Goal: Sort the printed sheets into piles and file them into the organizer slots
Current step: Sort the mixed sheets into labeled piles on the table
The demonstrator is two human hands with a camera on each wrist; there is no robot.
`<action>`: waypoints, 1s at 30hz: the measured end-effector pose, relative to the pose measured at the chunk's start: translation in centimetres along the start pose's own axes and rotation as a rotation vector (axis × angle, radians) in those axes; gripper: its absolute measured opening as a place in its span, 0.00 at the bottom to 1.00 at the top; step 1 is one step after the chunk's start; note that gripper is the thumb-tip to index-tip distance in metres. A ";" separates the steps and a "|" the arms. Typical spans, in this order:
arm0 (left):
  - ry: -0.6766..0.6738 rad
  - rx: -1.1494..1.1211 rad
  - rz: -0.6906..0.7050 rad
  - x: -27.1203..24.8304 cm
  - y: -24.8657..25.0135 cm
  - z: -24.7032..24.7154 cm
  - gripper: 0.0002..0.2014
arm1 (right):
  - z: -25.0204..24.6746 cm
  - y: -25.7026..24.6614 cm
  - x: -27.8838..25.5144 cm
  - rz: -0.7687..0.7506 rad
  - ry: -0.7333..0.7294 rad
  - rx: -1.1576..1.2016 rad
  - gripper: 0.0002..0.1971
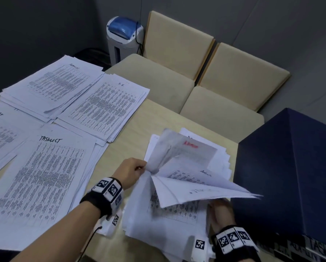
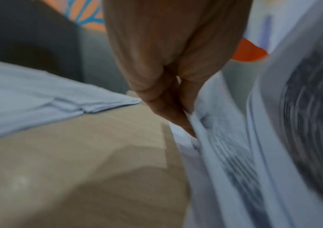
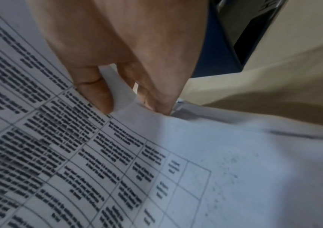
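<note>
My left hand (image 1: 132,168) pinches a lifted sheaf (image 1: 186,152) off the unsorted stack (image 1: 158,224); my right hand (image 1: 221,212) lies under fanned pages beside the blue organizer (image 1: 290,167). Four piles (image 1: 44,176) sit left on the table (image 1: 128,140).

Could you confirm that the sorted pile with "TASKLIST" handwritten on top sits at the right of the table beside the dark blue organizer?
Not quite: the head view shows the TASKLIST pile at the left of the table, across from the dark blue organizer. Beside the organizer lies the unsorted stack that both hands are leafing through.
</note>
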State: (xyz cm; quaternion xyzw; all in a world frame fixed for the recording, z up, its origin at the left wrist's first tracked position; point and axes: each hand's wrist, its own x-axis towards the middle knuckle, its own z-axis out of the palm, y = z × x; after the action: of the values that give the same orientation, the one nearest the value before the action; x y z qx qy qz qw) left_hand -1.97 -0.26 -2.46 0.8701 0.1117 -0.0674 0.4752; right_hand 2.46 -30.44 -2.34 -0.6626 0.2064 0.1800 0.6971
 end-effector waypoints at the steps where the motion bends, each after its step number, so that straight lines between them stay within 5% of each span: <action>1: -0.067 -0.135 -0.021 -0.4 0.6 -0.2 0.14 | 0.0 -0.3 -1.0 0.017 -0.020 0.043 0.47; 4: -0.125 -0.166 -0.111 -0.4 1.6 0.4 0.19 | 0.9 -0.1 -0.1 -0.083 0.002 0.269 0.20; 6: 0.078 -0.002 -0.171 0.4 0.9 1.2 0.12 | 1.0 0.1 0.5 -0.076 0.219 0.126 0.19; 8: 0.189 0.171 -0.315 1.0 -0.1 2.0 0.10 | 0.6 0.6 0.6 0.014 0.223 0.031 0.12; 11: 0.119 0.266 -0.390 1.1 -0.5 2.7 0.11 | -0.8 1.1 0.6 0.030 0.218 -0.008 0.17; 18: 0.124 0.456 -0.225 0.9 -0.6 2.3 0.18 | -1.6 -0.6 0.4 0.034 0.103 -0.033 0.10; 23: 0.073 0.029 -0.006 0.5 0.3 1.1 0.09 | -0.7 -0.7 1.2 0.016 0.055 0.007 0.11; 26: -0.060 -0.287 -0.025 -0.6 1.8 0.6 0.18 | 0.2 -1.8 0.5 0.040 0.005 -0.028 0.13; 28: -0.037 -0.290 -0.103 -0.6 2.0 0.9 0.21 | 0.4 -2.2 0.4 0.088 -0.039 -0.060 0.16; 30: 0.135 -0.125 -0.193 -0.1 1.5 1.6 0.14 | -0.1 -1.5 0.7 0.096 0.044 -0.076 0.14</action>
State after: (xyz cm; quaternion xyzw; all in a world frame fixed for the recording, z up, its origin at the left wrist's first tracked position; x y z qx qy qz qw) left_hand -1.68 -2.36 -2.10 0.8266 0.2305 -0.0467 0.5113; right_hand 3.86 -30.60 -1.42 -0.6817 0.2464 0.2062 0.6573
